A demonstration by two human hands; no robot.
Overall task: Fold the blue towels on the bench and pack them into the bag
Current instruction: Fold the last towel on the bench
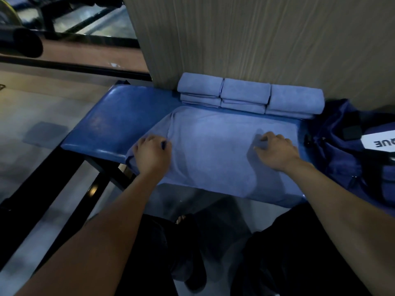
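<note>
My left grip (152, 153) pinched the towel (213, 150) edge; right grip (275, 149) pressed flat beside the bag (342, 146); square corners first.

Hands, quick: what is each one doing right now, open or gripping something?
Left hand: fingers curled, gripping the left edge of the spread towel.
Right hand: open, fingers resting on the same towel, holding nothing.
</note>
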